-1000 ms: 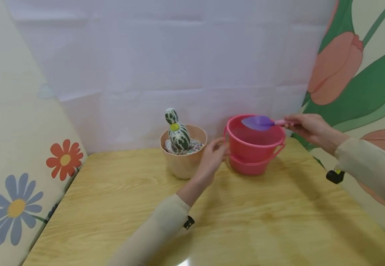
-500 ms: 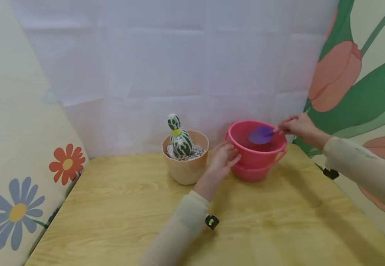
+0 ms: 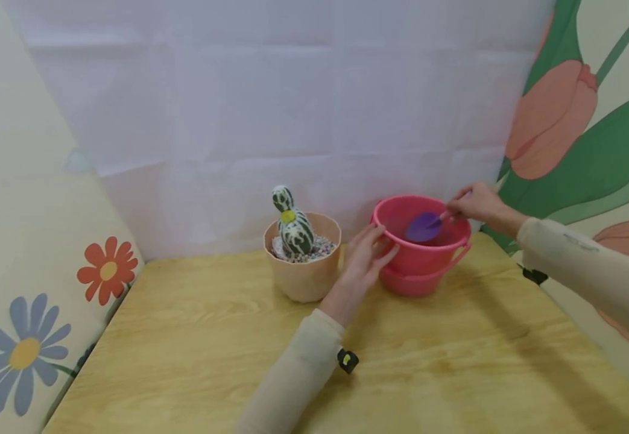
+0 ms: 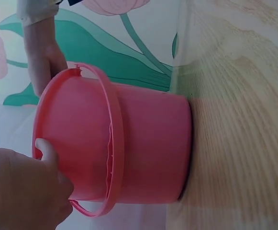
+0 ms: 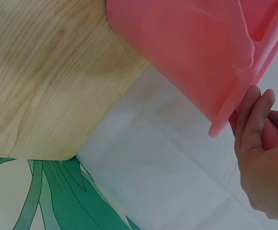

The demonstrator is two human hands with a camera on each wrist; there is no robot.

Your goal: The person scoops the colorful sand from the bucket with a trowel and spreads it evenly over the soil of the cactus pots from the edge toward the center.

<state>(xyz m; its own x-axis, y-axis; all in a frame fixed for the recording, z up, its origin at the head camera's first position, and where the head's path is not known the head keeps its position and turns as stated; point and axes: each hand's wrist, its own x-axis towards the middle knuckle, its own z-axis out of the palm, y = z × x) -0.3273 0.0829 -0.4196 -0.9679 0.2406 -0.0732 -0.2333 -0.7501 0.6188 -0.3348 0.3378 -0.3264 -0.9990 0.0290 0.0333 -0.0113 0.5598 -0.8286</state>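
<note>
On the right of the table, against the back, stands a pink bucket point(image 3: 414, 262) with its handle hanging down its side. My left hand point(image 3: 360, 258) holds the bucket's left side, its fingers near the rim and touching the wall; the left wrist view shows one fingertip at the rim. Over the far right rim, my right hand point(image 3: 479, 204) grips the pink handle of a small trowel point(image 3: 423, 228). Its purple blade is inside the bucket mouth, tilted downward. The bucket's bottom is hidden. In the right wrist view, the fingers point(image 5: 253, 115) are curled around the handle beside the rim.
A peach flowerpot point(image 3: 303, 280) with a striped cactus point(image 3: 296, 235) and coloured pebbles point(image 3: 319, 247) stands just left of my left hand. A white sheet point(image 3: 249, 120) hangs behind the wooden table point(image 3: 184, 349); painted flower walls stand at both sides.
The trowel has dropped from above the rim into the bucket mouth, its blade tipping downward. My left hand has moved right, from beside the bucket onto its wall and rim.
</note>
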